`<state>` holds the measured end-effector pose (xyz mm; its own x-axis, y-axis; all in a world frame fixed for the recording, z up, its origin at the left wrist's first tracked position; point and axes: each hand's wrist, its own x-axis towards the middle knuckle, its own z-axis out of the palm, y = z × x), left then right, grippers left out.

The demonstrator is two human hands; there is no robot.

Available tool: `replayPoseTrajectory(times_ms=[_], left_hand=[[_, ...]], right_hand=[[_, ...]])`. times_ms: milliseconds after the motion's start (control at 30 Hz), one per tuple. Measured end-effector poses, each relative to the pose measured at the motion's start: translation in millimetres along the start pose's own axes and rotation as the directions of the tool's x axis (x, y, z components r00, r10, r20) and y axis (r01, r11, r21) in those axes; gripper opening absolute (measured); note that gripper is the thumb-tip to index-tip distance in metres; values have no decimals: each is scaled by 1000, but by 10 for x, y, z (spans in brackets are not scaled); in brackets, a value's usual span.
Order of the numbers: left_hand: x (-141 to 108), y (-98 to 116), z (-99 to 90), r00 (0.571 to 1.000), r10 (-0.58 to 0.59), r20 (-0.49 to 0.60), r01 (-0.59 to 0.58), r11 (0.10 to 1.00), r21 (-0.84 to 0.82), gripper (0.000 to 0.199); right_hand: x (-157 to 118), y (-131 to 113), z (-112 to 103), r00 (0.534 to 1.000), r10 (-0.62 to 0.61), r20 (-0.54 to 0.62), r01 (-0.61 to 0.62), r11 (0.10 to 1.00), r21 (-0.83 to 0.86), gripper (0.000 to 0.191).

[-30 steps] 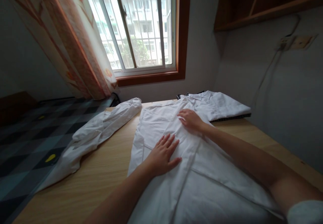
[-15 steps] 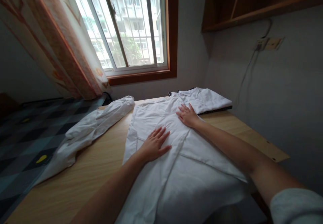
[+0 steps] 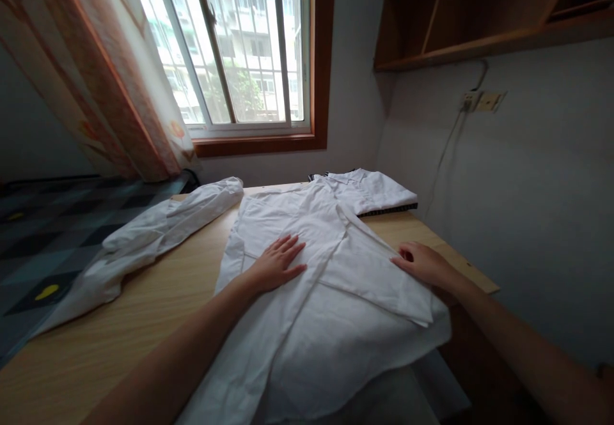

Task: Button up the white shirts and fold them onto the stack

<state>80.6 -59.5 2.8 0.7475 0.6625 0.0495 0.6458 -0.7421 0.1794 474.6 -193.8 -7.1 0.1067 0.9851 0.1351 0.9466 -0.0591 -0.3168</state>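
Observation:
A white shirt (image 3: 288,252) lies spread over the table, its near end hanging past the front edge. My left hand (image 3: 275,264) rests flat on its middle, fingers apart. Over at the garment's right edge, my right hand (image 3: 425,264) has its fingers curled in, thumb and fingertips closed on the fabric there. A folded flap of the shirt (image 3: 378,278) slants down from the upper middle toward the right. To the left lies a long crumpled strip of white cloth (image 3: 167,220), like a sleeve.
A folded white garment with a collar (image 3: 374,192) sits on dark cloth at the table's far side. The wooden table (image 3: 129,342) meets a checked bed cover (image 3: 29,265) at left. Beyond are a window (image 3: 240,61), a curtain (image 3: 96,61), a shelf (image 3: 480,16) and a wall socket (image 3: 480,101).
My right hand has left the upper middle of the shirt and moved right to its edge, curling its fingers. My left hand stays flat on the cloth. The view has shifted slightly right.

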Motion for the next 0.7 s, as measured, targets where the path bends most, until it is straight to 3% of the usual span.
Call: replayPoseTrajectory(times_ms=[100,200,300,367,433,567,700], left_hand=[[79,72,-66,999,-28,25,27,999,25,64],[218,304,-122,999,-37,-4,37,996,85,48],[343,684,-82,985,147,-96,-135,984,118,40],[384,932,14,953,290,-85,-281,954,103,43],[390,1110,137,938,340,-69,-334,939,83,46],[360,1212,292,952,304,-34,-303,952,46,52],[357,1189,224,941,338,19,-338,941,28,66]], right_hand=[[-133,6,-2,1000,12,16,-12,1000,11,25],[-173,-38,-17,999,13,35,-15,999,46,22],[-190,-156,-62,999,-4,42,1,998,63,24],[-210,-257,-105,999,-15,38,14,999,48,26],[-243,-355,-148,999,-17,45,16,1000,10,26],[-331,-492,-207,995,-21,101,26,999,-43,18],[-382,-535,-261,991,-27,134,27,1000,4,18]])
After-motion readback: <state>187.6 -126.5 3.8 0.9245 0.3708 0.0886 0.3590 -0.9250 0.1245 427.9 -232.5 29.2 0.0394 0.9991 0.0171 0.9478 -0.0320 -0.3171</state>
